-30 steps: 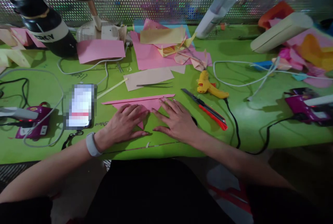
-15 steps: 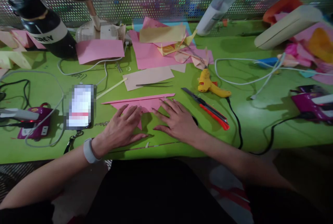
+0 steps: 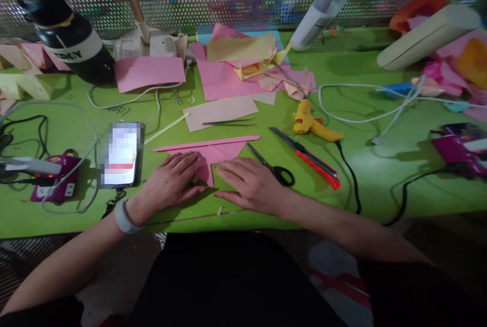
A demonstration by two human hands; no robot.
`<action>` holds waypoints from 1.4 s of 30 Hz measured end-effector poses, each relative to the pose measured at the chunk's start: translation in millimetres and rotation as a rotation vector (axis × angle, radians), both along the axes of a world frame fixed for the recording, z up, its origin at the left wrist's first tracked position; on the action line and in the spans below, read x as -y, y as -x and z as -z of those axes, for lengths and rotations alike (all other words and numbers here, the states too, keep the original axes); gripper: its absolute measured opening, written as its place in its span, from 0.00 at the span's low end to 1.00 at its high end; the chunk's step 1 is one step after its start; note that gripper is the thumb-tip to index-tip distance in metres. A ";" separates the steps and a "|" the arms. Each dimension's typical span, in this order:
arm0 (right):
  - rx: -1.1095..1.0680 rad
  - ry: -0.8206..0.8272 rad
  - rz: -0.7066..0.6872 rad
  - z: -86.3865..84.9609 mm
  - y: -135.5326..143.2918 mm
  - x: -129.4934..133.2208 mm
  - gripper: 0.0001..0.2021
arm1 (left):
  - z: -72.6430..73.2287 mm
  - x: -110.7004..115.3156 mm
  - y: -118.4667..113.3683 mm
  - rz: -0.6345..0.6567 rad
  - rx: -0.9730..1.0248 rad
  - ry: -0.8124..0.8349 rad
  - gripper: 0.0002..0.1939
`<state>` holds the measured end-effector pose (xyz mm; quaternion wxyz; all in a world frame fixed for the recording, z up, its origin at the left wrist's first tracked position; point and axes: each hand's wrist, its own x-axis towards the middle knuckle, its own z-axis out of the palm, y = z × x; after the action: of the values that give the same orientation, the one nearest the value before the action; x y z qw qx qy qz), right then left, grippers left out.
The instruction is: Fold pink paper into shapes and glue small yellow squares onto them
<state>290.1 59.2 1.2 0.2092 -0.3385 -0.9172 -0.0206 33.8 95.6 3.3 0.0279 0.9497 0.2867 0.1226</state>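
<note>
A folded pink paper [image 3: 213,152] lies on the green table, with a narrow folded strip along its far edge and a pointed part toward me. My left hand [image 3: 177,177] rests flat on its left side, fingers stretched out, covering part of it. Over the paper's lower right side lies my right hand [image 3: 247,182], fingers extended and palm down. Just beyond that hand are black-handled scissors [image 3: 272,167], and farther right a red utility knife [image 3: 310,159]. Tweezers [image 3: 228,122] lie on a pale paper piece [image 3: 222,111] behind the pink paper.
A phone [image 3: 122,154] lies at left near a purple power socket [image 3: 57,180]. The yellow glue gun [image 3: 314,124] trails a black cord at right. Toward the back stand a black bottle [image 3: 76,43], a fan [image 3: 139,23] and pink paper sheets [image 3: 211,81]. White cables cross the table.
My right hand has drawn back toward me and left, uncovering the paper's right side and the scissors. The left hand has shifted slightly left. The whole view has moved a little.
</note>
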 end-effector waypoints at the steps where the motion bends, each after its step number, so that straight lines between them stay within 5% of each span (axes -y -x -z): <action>1: 0.021 0.005 -0.020 -0.7 5.4 -1.1 0.21 | 0.6 -0.1 0.0 0.000 0.005 -0.003 0.30; 5: 0.105 -0.037 -0.022 -0.7 20.0 -7.0 0.12 | 1.7 -0.5 1.1 0.013 0.010 0.029 0.30; 12: 0.110 -0.120 -0.027 -0.3 22.9 -16.7 0.13 | -0.6 -6.2 0.8 0.012 0.043 0.062 0.24; 18: -0.045 -0.058 0.064 0.3 23.5 -25.2 0.11 | 1.5 -13.8 -5.0 -0.073 0.129 0.131 0.12; 26: -0.189 0.122 0.161 10.8 20.0 -24.2 0.17 | 8.1 -18.9 -9.3 -0.114 0.316 0.211 0.08; 33: -0.164 0.178 0.142 13.5 19.9 -25.9 0.11 | 10.3 -21.0 -13.6 -0.306 0.325 0.185 0.05; 42: -0.067 0.151 0.128 19.2 26.4 -28.7 0.16 | 6.2 -19.6 -13.6 -0.178 0.261 0.175 0.10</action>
<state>263.7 87.9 -17.9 0.2119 -0.4116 -0.8852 0.0463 47.5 115.2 -2.9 0.1363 0.8907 0.3729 0.2214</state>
